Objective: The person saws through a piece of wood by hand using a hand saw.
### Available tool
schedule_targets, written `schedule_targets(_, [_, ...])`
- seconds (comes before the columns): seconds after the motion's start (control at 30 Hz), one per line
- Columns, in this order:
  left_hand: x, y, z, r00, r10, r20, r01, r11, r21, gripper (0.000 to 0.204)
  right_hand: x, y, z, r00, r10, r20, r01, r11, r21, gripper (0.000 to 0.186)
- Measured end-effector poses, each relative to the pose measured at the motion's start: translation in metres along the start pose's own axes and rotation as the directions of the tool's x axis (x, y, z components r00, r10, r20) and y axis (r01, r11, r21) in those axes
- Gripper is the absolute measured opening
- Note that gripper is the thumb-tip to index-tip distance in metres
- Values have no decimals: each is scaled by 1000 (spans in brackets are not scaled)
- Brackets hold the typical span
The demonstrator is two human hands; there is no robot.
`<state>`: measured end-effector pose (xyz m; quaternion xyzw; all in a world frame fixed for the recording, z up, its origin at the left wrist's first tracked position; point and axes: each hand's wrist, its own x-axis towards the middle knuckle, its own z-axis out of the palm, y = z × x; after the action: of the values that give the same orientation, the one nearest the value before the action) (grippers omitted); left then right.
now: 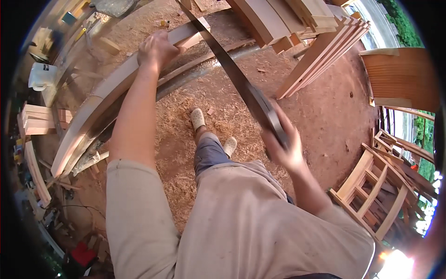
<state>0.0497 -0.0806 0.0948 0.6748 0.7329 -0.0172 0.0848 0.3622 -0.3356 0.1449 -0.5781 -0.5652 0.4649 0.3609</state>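
A long light wooden beam (109, 83) runs diagonally across the upper left, over what looks like a bench or support beneath it. My left hand (155, 46) is closed on the beam near its upper end. A handsaw (223, 60) has its long dark blade crossing that end, just right of my left hand. My right hand (283, 142) grips the saw at its handle, low on the right, slightly smeared by motion.
Stacked boards (265, 18) and leaning planks (309, 58) stand upper right, near a large wooden panel (399, 79). Wooden frames (371, 186) lie lower right. Left are short timbers (39, 120), a white plastic container (42, 76) and scraps. Shavings (176, 107) cover the dirt floor around my feet.
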Motion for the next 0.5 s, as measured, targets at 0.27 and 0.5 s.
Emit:
schedule_targets(0.27, [-1,3,0,995,-71,67,82,979,-186,57,140,-32,52,977,-213,-18,212,977,-26,51])
schedule_targets(0.5, [-1,-12,10,998,-62,-32,61,998,-12,67,-93,-14,-31,981,175,83,-176,984,-2,62])
